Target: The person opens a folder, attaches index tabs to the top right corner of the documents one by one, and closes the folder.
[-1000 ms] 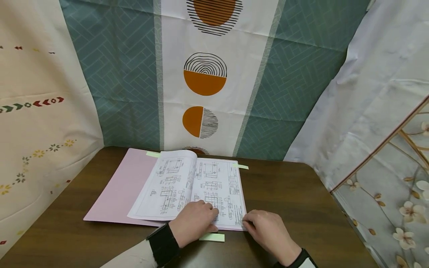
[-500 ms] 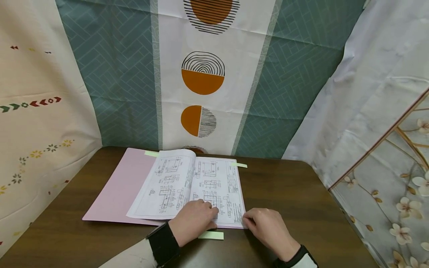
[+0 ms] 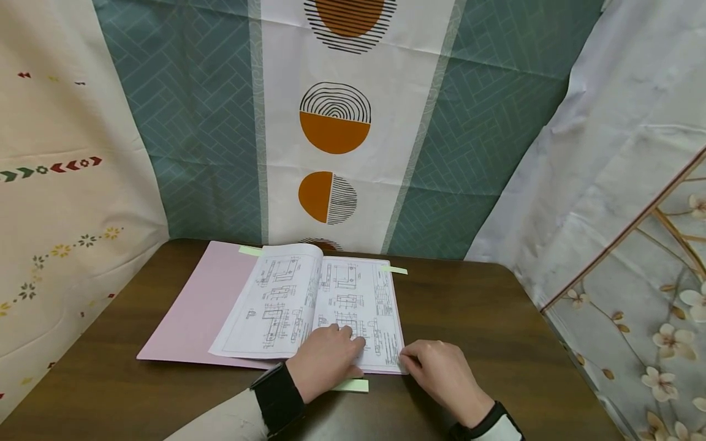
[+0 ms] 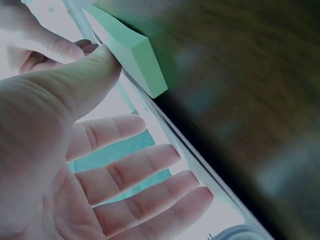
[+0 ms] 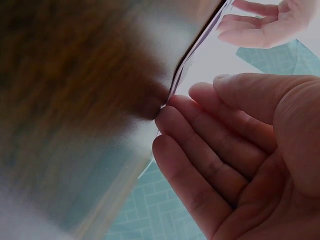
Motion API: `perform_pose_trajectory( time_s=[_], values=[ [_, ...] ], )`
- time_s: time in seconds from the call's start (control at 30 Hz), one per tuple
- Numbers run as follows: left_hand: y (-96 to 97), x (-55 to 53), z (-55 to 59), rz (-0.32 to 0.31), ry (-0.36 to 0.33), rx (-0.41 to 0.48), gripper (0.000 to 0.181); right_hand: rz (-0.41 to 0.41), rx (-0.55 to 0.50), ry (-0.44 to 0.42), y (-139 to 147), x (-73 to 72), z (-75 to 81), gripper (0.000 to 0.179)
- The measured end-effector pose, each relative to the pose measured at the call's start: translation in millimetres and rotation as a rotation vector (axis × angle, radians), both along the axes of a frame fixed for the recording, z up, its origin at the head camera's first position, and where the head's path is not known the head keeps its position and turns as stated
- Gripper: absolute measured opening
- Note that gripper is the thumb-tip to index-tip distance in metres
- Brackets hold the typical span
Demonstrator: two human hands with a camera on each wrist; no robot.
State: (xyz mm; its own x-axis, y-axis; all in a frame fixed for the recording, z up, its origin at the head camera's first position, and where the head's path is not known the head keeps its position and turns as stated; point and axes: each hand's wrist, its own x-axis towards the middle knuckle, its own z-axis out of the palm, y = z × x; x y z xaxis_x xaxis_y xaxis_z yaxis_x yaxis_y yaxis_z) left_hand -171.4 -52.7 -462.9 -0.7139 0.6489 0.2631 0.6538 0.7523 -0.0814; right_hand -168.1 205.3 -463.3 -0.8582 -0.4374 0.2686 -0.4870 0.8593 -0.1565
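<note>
An open booklet of technical drawings lies on the table, its pink cover showing at the left. Pale green sticky tabs stick out at its top left, top right and bottom edge. My left hand rests over the lower part of the right page, fingers extended. In the left wrist view its thumb touches the bottom edge beside the green bottom tab. At the lower right corner, my right hand has its fingertips against the booklet's edge, the thumb apart from the fingertips in the right wrist view.
The dark wooden table extends right of the booklet and in front of it. Behind hangs a green and white patterned cloth. A cream cloth borders the left side, a floral one the right.
My left hand has shifted slightly to the right along the booklet's bottom edge, over part of the bottom tab. The right hand stays at the corner, and the booklet has not moved.
</note>
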Motion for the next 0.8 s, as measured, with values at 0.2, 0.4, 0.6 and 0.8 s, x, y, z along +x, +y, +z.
perform_pose_trajectory(
  time_s=[0.2,0.4,0.6,0.8],
  values=[
    [-0.2,-2.9,-0.7,-0.005,-0.017,-0.009,0.041,0.003,-0.008,-0.008,0.5,-0.5,-0.6,0.008],
    [1.3,-3.9,-0.8,-0.037,0.034,-0.03,0.037,0.002,-0.006,-0.01,0.3,0.3,0.5,0.008],
    [6.1,-4.6,-1.0,-0.059,0.071,-0.039,0.033,-0.002,0.0,-0.014,0.3,-0.6,1.5,0.01],
    [13.5,-7.1,-2.2,-0.052,0.045,-0.055,0.04,-0.007,-0.005,-0.03,-0.1,-0.9,1.7,0.009]
  ],
)
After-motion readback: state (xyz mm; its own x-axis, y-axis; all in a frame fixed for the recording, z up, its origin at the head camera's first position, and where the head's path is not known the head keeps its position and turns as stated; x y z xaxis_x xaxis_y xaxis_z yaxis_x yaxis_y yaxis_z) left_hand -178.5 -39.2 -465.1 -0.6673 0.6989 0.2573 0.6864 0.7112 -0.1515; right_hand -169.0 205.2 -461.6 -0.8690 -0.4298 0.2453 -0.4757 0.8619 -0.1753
